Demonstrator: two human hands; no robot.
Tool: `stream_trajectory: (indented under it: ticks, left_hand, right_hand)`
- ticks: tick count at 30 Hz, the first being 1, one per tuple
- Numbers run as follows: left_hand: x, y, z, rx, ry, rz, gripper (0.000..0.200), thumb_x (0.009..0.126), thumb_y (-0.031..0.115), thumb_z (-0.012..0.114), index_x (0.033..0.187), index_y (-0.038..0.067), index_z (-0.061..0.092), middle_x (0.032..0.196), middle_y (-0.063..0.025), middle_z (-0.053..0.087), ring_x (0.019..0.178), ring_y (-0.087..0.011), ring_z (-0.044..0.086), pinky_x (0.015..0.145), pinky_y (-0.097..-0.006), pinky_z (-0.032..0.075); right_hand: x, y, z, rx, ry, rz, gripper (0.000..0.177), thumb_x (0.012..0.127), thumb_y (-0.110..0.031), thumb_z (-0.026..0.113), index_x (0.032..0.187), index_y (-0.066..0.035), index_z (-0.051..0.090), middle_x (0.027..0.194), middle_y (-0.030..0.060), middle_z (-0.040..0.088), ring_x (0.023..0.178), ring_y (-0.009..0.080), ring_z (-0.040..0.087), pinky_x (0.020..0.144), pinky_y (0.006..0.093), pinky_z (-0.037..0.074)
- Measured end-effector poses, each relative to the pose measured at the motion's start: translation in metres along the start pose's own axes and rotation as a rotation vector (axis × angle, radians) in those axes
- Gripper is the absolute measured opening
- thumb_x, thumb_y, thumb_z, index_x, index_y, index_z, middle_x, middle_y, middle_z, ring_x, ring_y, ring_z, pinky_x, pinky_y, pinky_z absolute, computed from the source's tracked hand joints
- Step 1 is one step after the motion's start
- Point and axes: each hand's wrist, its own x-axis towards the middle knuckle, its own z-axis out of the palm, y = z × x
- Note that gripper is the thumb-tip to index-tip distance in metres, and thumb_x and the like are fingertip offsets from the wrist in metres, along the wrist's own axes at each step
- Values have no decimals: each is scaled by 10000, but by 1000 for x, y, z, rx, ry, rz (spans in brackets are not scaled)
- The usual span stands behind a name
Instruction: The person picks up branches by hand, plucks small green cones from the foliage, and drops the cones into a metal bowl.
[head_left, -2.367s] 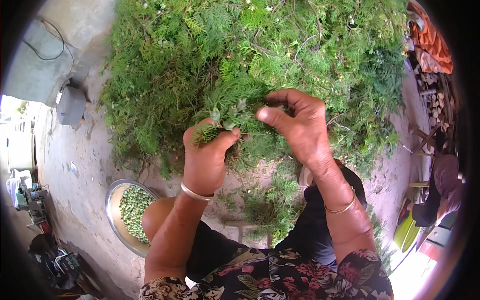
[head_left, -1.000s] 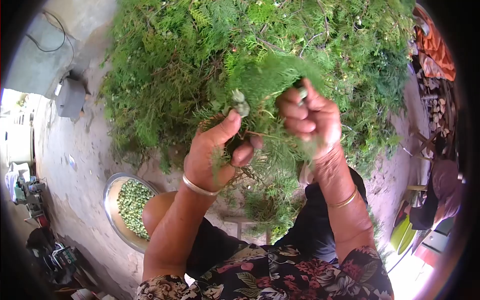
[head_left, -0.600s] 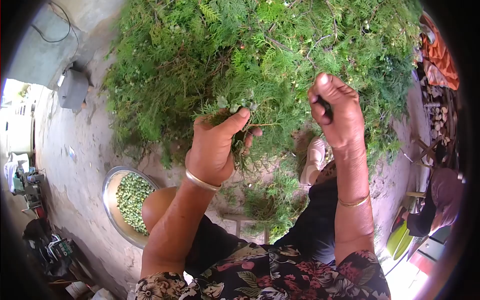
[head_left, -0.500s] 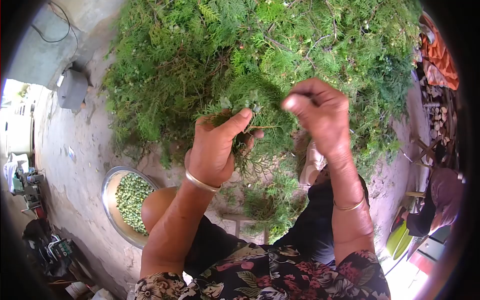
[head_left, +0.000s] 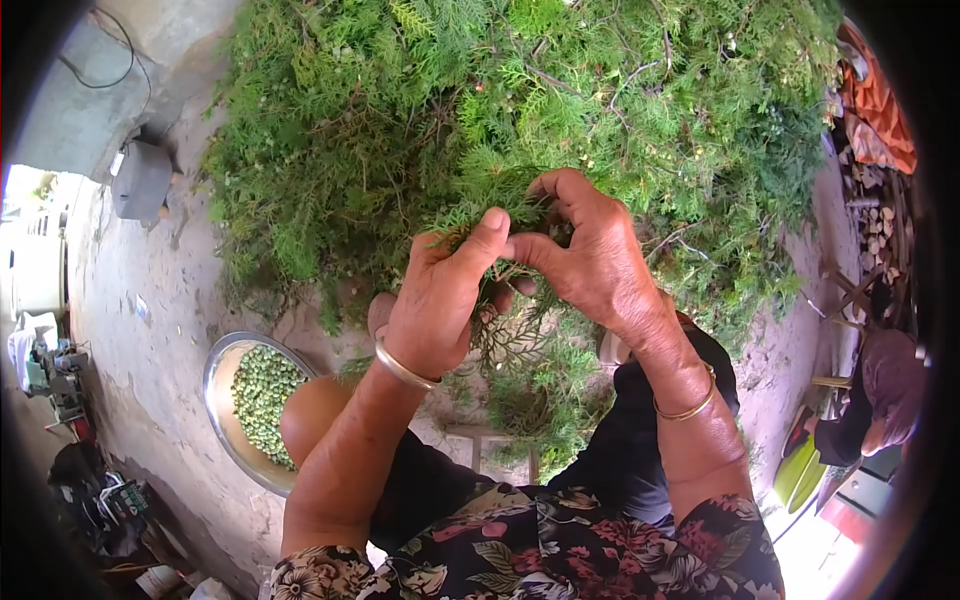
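My left hand [head_left: 430, 310], with a bangle at the wrist, is closed around a leafy evergreen sprig [head_left: 508, 335]. The sprig has flat, scale-like green fronds that stick out above and below the fingers. My right hand [head_left: 600, 265] is at the same sprig, its thumb and curled fingers closed on the foliage beside my left thumb. Whatever small part lies between the right fingertips is hidden. Beyond both hands lies a big heap of cut evergreen branches [head_left: 350, 150]. By my left knee a metal basin [head_left: 212, 380] holds many small green cones [head_left: 265, 405].
Loose sprigs [head_left: 550, 400] lie between my legs, over a low wooden frame [head_left: 475, 435]. A grey container [head_left: 143, 180] stands by the left wall. At right are an orange cloth [head_left: 880, 100], stacked firewood [head_left: 878, 240] and another person [head_left: 880, 395].
My right hand has moved left and slightly down, from apart in the air to the sprig in my left hand. The left hand has barely moved.
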Motion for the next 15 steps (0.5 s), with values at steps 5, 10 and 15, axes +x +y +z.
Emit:
stream_trajectory:
  ticks: [5,10,15]
  left_hand:
    - [0,-5,-3,108,-28,89,288,930,330,518,951,55,602,801,-23,614,620,-84,562,442,-205,364]
    - [-2,5,7,-43,73,-123,287,930,324,520,968,53,609,802,-14,614,632,-77,556,443,-203,364]
    - [-2,-4,-2,3,-25,-8,176,899,202,571,977,48,605,821,-22,618,682,-89,568,466,-213,391]
  right_hand:
    - [2,2,2,-2,4,-48,280,746,-91,688,933,52,536,692,192,620,650,277,662,571,369,502]
    - [2,3,-5,20,-141,55,330,753,-77,709,1015,39,544,741,70,610,682,89,551,598,263,471]
    - [1,4,-5,21,-82,14,260,749,-23,668,977,24,550,721,41,593,654,54,518,574,238,452]
